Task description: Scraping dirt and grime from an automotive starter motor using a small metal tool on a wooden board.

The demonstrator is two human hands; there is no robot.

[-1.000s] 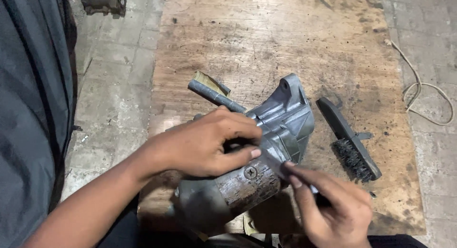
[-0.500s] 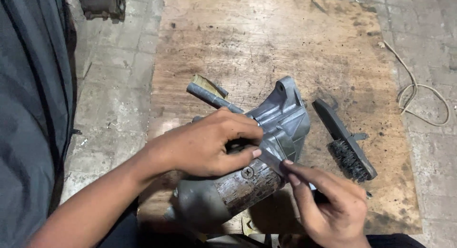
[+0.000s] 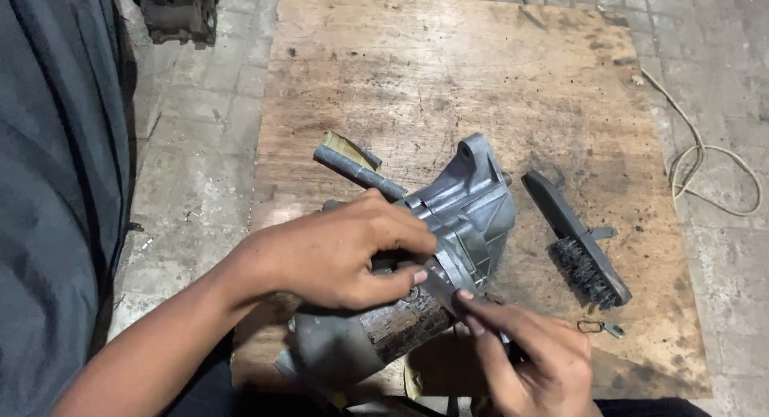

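A grey metal motor housing (image 3: 469,209) with a rusty cylindrical body lies on a worn wooden board (image 3: 448,80). My left hand (image 3: 336,253) grips the housing from above, fingers curled over its middle. My right hand (image 3: 533,361) holds a thin flat metal blade (image 3: 440,287) whose tip rests against the housing where the grey casting meets the rusty body. A rolled grey strip (image 3: 356,170) sticks out behind the housing at its upper left.
A black wire brush (image 3: 581,245) lies on the board to the right of the housing, with a small metal clip (image 3: 599,328) below it. A pale cord (image 3: 705,165) curls on the tiled floor at right. A dark metal part (image 3: 172,8) sits top left.
Almost nothing has moved. My hands hold the same grip and the blade stays at the seam; the view has only shifted slightly.
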